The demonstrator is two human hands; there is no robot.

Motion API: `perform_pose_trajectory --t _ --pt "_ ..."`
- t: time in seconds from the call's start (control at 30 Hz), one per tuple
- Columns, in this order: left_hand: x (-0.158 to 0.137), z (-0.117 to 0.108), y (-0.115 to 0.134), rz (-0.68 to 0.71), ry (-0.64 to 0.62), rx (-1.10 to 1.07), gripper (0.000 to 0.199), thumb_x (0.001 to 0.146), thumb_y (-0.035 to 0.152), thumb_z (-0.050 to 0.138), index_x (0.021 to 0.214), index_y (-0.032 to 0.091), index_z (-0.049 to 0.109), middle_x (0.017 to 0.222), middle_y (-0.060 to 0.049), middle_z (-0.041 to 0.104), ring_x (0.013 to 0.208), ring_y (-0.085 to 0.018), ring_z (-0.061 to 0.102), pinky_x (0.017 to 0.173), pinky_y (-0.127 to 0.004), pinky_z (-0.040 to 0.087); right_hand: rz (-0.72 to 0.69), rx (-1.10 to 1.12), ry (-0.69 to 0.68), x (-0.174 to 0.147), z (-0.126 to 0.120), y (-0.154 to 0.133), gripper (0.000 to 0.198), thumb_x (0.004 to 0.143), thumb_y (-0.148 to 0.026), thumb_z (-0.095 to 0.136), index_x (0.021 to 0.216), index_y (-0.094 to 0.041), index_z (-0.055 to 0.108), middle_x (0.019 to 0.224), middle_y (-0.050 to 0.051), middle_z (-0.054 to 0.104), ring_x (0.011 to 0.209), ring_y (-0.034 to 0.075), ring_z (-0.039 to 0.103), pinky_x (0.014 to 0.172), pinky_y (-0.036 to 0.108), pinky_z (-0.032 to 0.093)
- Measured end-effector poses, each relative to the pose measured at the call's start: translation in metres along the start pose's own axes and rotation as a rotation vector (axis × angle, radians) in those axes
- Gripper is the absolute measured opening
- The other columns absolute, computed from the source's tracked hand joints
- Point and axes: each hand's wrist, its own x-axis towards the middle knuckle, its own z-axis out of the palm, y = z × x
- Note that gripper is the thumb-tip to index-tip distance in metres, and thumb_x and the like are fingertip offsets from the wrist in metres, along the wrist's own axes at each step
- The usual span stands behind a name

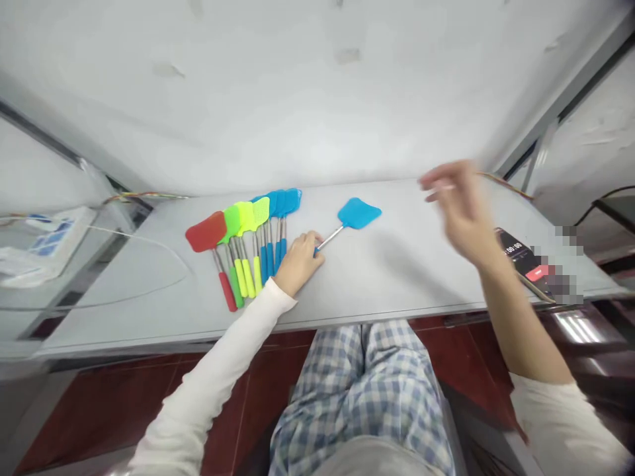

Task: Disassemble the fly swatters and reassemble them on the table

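A blue fly swatter [359, 213] lies slanted across the middle of the grey table, its head pointing away to the right. My left hand [299, 260] is closed around its handle, which is mostly hidden under the fingers. To the left of that hand several fly swatters are lined up in an overlapping row: a red one [206, 232], a green one [231, 222], yellow ones [245, 217] and blue ones [288, 201]. Raised above the right part of the table, my right hand [461, 208] is blurred by motion, fingers loosely apart, holding nothing visible.
A phone [520, 254] showing a timer rests at the table's right end. At the far left are a white and blue package [59, 244] and a thin white cable [163, 241]. A white wall [317, 99] rises behind the table [377, 284], with metal posts at both sides.
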Motion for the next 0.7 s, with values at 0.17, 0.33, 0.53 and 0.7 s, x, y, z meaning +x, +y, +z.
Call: perform_pose_trajectory --t 0.17,0.33,0.53,0.7 --pt "0.006 -0.006 0.013 0.102 -0.087 0.112 0.04 0.089 0.018 0.042 0.128 0.015 0.049 0.116 -0.012 0.051 0.091 -0.021 0.062 0.084 -0.035 0.05 -0.158 -0.415 -0.532 -0.009 0.054 0.03 0.048 0.09 -0.03 0.049 0.136 -0.018 0.048 0.152 0.016 0.038 0.141 0.035 0.033 0.11 0.058 0.033" --pt "0.009 -0.022 0.019 0.139 -0.025 0.343 0.035 0.096 0.031 0.035 0.122 0.021 0.055 0.117 -0.012 0.051 0.084 -0.02 0.064 0.061 -0.028 0.045 -0.282 -0.644 -0.524 0.004 0.063 0.035 0.052 0.09 -0.027 0.051 0.141 -0.025 0.044 0.157 0.008 0.033 0.146 0.032 0.024 0.116 0.055 0.02" --pt "0.019 -0.024 0.024 0.161 0.061 0.463 0.052 0.1 0.05 0.019 0.106 0.02 0.061 0.1 -0.012 0.064 0.078 -0.02 0.065 0.054 -0.027 0.033 -0.309 -0.816 -0.557 0.029 0.057 0.025 0.02 0.088 -0.027 0.058 0.107 -0.02 0.063 0.098 0.008 0.069 0.094 0.024 0.06 0.085 0.037 0.036" --pt "0.023 -0.028 0.027 0.163 0.067 0.519 0.058 0.1 0.048 0.011 0.104 0.021 0.062 0.086 -0.01 0.07 0.069 -0.021 0.066 0.052 -0.029 0.024 -0.438 -0.91 -0.383 0.013 0.057 0.023 0.028 0.093 -0.008 0.04 0.091 -0.024 0.063 0.082 0.003 0.064 0.074 0.017 0.047 0.067 0.033 0.022"
